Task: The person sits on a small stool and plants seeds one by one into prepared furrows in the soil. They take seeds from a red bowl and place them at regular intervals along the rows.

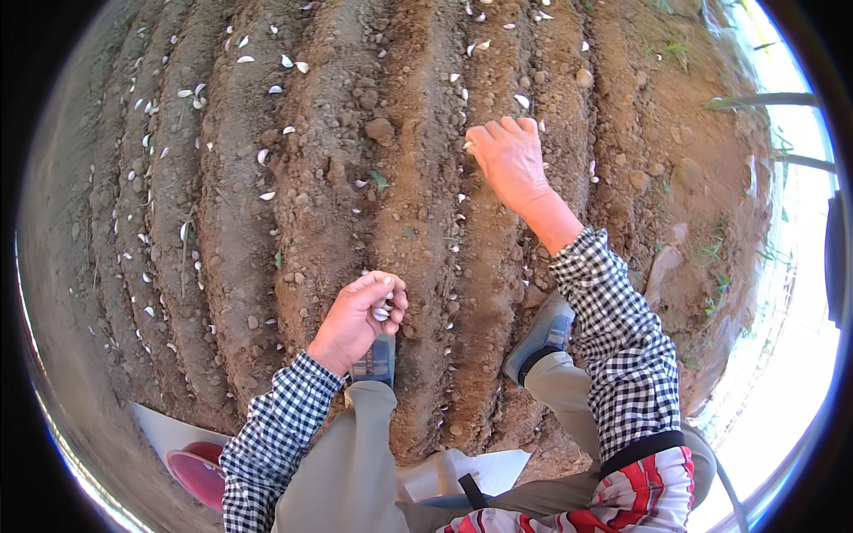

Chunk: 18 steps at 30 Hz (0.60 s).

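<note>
My left hand (356, 318) is curled around a few pale garlic cloves (381, 313), held low over the soil near my left shoe. Farther ahead and to the right, my right hand (508, 160) reaches down to a furrow, palm towards the ground. A garlic clove (469, 146) shows at its fingertips; the rest of the grip is hidden under the hand. Below it, small cloves (456, 248) stand in a line along the same furrow. Just beyond the knuckles a loose clove (522, 101) lies on the ridge.
Furrowed brown soil (320, 220) with scattered cloves and clods (380, 131) spreads ahead. My shoes (372, 363) stand among the rows. A red bowl-like container (198, 473) sits at lower left. Along the right edge are plastic sheeting (793, 266) and dark poles (766, 100).
</note>
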Each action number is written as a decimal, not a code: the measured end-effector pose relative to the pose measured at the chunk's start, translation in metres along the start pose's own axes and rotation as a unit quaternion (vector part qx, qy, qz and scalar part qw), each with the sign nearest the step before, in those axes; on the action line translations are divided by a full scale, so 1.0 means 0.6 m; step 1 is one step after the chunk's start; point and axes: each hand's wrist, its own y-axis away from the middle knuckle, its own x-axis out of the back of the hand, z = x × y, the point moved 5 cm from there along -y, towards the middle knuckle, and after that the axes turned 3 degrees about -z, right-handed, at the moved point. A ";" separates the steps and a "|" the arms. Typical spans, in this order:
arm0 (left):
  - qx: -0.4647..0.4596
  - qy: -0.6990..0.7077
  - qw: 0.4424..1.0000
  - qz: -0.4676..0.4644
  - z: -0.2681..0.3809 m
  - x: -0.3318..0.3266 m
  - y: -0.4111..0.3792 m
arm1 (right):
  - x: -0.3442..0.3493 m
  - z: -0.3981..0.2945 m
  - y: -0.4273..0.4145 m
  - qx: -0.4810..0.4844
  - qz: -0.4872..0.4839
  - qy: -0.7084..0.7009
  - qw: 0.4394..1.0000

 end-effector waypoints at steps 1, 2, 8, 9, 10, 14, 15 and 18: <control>0.002 -0.001 1.000 0.003 -0.001 0.002 0.000 | 0.015 -0.012 -0.012 0.002 0.029 -0.034 0.999; 0.003 0.001 1.000 0.007 -0.001 0.003 0.001 | 0.025 -0.030 -0.028 0.004 0.058 -0.068 0.996; -0.002 0.000 1.000 -0.004 0.007 -0.008 -0.002 | 0.025 -0.122 -0.106 0.038 0.062 -0.101 0.992; -0.003 0.001 1.000 -0.002 0.008 -0.006 -0.002 | 0.020 -0.134 -0.113 0.043 0.058 -0.086 0.994; -0.004 0.001 1.000 -0.001 0.008 -0.004 -0.001 | 0.014 -0.146 -0.119 0.047 0.054 -0.072 0.995; -0.004 0.000 1.000 0.010 0.008 0.007 -0.001 | -0.019 -0.196 -0.144 0.069 -0.066 0.001 0.995; -0.004 0.002 1.000 0.007 0.009 0.004 -0.004 | -0.033 -0.202 -0.143 0.072 -0.090 0.020 0.993; -0.007 0.008 1.000 0.006 0.013 -0.004 -0.004 | -0.057 -0.201 -0.135 0.055 -0.079 0.026 0.995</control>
